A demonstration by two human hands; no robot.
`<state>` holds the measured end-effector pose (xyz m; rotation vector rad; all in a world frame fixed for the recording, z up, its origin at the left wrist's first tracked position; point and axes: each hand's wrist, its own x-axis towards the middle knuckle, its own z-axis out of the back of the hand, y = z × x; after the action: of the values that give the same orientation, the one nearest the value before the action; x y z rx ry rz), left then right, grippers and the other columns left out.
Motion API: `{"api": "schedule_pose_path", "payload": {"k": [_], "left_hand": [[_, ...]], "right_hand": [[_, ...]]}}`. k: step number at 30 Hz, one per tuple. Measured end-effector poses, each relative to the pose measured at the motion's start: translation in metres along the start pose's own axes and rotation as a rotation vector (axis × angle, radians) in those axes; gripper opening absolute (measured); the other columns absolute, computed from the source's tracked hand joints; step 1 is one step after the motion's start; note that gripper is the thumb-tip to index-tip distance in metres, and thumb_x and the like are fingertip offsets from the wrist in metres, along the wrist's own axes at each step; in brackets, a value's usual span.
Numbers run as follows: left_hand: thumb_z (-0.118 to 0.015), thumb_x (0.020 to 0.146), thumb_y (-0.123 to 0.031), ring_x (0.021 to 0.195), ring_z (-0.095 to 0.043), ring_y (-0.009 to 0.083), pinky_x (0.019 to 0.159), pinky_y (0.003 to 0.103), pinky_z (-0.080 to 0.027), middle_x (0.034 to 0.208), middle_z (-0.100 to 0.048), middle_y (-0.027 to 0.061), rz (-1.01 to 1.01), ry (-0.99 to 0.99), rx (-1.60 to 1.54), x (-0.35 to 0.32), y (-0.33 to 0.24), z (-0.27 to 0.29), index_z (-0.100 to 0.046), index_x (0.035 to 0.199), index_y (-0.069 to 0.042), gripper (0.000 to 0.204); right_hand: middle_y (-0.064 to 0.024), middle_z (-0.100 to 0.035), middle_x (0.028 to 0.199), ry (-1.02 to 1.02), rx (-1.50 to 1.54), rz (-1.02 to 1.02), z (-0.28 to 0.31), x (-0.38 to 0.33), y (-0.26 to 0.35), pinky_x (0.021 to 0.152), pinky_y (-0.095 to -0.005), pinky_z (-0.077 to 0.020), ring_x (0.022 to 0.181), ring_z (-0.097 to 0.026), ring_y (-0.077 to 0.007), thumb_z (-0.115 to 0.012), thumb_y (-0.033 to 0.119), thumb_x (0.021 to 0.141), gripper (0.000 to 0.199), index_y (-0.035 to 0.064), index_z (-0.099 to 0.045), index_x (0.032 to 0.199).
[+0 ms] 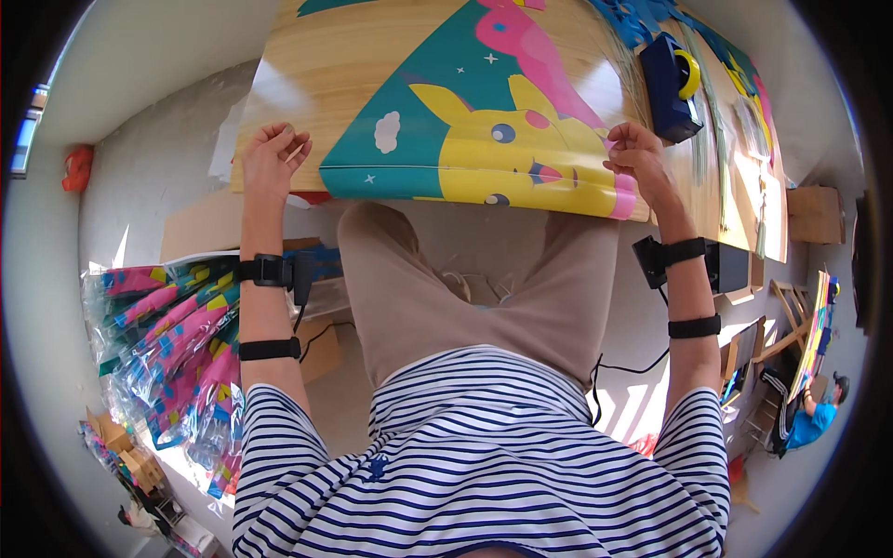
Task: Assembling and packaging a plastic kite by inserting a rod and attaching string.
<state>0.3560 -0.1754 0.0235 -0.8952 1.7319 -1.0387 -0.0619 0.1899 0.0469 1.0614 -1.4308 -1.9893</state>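
A kite sail (400,121) lies on the wooden table, overhanging its near edge. It is teal and pink, with a yellow cartoon animal, and a crease runs along its near side. My right hand (638,160) pinches the sail's pink right edge between thumb and fingers. To the left of the sail's corner, my left hand (275,156) is raised with its fingers curled into a pinch. Whatever it may hold is too small to make out.
Beyond my right hand stands a dark blue tape dispenser (668,93) with a yellow roll. Thin rods (712,112) lie beside it. Plastic-wrapped colourful bundles (177,344) are at my left. A cardboard box (815,214) and a seated person (811,418) are at the right.
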Motion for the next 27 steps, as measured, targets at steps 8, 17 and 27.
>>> {"api": "schedule_pose_path", "payload": {"k": [8,17,27], "left_hand": [[-0.054,0.095,0.007,0.098,-0.064,0.0308,0.097,0.063,-0.054,0.096,-0.061,0.0131,0.154,0.160,-0.319,0.020,0.004,-0.015,-0.055,0.102,-0.001,0.011],[-0.059,0.094,0.002,0.097,-0.065,0.0263,0.095,0.059,-0.055,0.096,-0.063,0.0102,0.082,0.162,-0.046,0.009,-0.019,-0.012,-0.058,0.104,-0.003,0.011],[-0.060,0.094,0.002,0.096,-0.065,0.0245,0.098,0.060,-0.053,0.095,-0.064,0.0082,0.048,0.085,-0.117,-0.014,-0.029,0.036,-0.058,0.106,-0.005,0.014]], "right_hand": [[-0.0025,-0.058,0.087,-0.030,0.139,-0.063,0.012,0.009,-0.009,0.083,-0.0331,-0.0600,0.078,-0.061,-0.0124,-0.059,-0.006,0.083,0.024,0.0014,-0.059,0.105],[-0.0024,-0.058,0.086,0.014,0.159,-0.050,0.018,-0.004,0.004,0.086,-0.0331,-0.0591,0.073,-0.060,-0.0123,-0.059,-0.007,0.081,0.026,0.0015,-0.058,0.106],[-0.0022,-0.057,0.086,0.123,0.205,-0.055,-0.009,0.009,0.005,0.086,-0.0343,-0.0593,0.073,-0.061,-0.0121,-0.060,-0.006,0.081,0.025,0.0020,-0.059,0.105]]}}
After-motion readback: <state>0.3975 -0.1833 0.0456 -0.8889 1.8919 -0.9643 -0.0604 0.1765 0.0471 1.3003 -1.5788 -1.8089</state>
